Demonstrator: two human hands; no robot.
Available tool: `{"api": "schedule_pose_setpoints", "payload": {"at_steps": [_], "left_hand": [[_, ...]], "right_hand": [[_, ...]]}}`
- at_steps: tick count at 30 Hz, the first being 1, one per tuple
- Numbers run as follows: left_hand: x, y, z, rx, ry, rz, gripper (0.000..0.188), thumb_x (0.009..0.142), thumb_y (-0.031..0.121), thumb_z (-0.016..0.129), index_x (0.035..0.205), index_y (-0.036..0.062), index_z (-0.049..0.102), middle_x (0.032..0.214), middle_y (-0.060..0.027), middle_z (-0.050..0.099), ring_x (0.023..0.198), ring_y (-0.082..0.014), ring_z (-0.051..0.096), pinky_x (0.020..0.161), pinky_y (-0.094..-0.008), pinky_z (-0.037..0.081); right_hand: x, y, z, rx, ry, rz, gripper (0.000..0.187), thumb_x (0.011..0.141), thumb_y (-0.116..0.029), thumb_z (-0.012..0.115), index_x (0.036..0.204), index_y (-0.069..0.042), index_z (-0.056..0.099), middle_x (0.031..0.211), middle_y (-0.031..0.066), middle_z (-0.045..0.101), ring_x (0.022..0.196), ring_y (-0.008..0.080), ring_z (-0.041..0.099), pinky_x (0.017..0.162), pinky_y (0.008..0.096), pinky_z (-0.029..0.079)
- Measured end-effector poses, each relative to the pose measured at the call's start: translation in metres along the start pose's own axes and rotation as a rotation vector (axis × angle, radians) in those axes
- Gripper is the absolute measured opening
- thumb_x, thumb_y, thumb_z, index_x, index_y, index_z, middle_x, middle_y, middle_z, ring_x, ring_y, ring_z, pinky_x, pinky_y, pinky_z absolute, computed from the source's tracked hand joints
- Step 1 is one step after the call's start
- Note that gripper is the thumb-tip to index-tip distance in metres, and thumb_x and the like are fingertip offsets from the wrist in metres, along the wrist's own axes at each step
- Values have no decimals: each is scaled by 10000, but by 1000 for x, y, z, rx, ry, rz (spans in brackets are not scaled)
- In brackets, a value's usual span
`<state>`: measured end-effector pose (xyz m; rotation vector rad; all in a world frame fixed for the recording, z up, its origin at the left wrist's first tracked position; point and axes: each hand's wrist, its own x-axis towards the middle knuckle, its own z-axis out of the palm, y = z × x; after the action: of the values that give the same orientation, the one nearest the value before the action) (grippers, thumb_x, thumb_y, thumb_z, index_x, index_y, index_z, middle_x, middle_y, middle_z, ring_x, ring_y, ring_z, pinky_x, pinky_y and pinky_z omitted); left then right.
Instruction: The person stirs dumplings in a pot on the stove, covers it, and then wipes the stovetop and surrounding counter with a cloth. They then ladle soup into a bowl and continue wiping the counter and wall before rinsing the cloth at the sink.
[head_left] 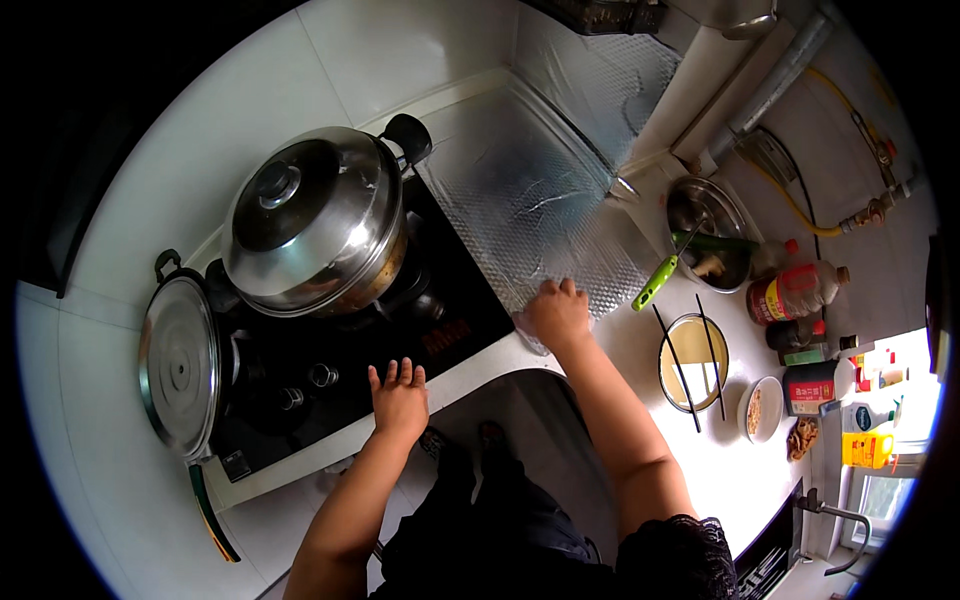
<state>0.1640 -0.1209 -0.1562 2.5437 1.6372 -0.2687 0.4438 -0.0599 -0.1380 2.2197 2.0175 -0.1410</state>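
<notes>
My right hand (561, 316) presses down at the counter's front edge, beside the gas stove, its fingers curled over a pale crumpled cloth (532, 335). Most of that cloth is hidden under the palm. Silver foil sheeting (530, 190) covers the counter and the wall behind this hand. Over the stove's front edge hovers my left hand (400, 402), fingers spread and nothing in them. The black glass stove (455, 300) carries a large steel pot (372, 280) with a domed lid (320, 215). Two control knobs (322, 375) lie just left of my left hand.
At the stove's left stands a lidded pan (180, 365), its handle jutting forward. Rightward are a metal bowl (735, 270) with a green-handled utensil (655, 283), a basin (670, 380) with black chopsticks (712, 345) across it, a white bowl (762, 410), several bottles (800, 292) and a faucet (850, 515).
</notes>
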Motion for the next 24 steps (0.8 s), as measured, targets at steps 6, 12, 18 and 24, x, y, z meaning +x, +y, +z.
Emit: {"api": "schedule_pose_setpoints", "payload": {"at_steps": [6, 12, 18, 24], "left_hand": [[5, 5, -7, 11, -68, -13, 405, 881, 243, 549, 1241, 56, 538, 1370, -151, 463, 1286, -329, 402, 1091, -582, 140], [8, 4, -3, 25, -10, 12, 392, 851, 247, 575, 1188, 49, 565, 1312, -157, 507, 1230, -337, 455, 1073, -586, 179], [4, 0, 1, 12, 75, 42, 399, 836, 261, 569, 1161, 28, 582, 1268, -177, 533, 1192, -366, 479, 1067, -582, 200], [9, 3, -7, 1, 31, 33, 403, 837, 274, 564, 1156, 29, 584, 1263, -180, 540, 1196, -366, 479, 1071, -578, 194]], "right_hand": [[99, -20, -4, 352, 384, -34, 302, 811, -212, 582, 1092, -283, 668, 1261, 57, 496, 1152, 305, 456, 887, 427, 446], [95, -36, 36, 88, 404, -89, 409, 823, -187, 567, 1219, -290, 576, 1295, 93, 454, 1090, 329, 498, 825, 421, 484], [17, -25, 45, 60, 547, -100, 269, 798, -179, 565, 1051, -236, 636, 1156, 105, 499, 986, 344, 507, 749, 419, 479], [107, -41, 41, 138, 475, -152, 336, 788, -191, 559, 1119, -220, 603, 1176, 107, 467, 1079, 357, 456, 846, 475, 438]]}}
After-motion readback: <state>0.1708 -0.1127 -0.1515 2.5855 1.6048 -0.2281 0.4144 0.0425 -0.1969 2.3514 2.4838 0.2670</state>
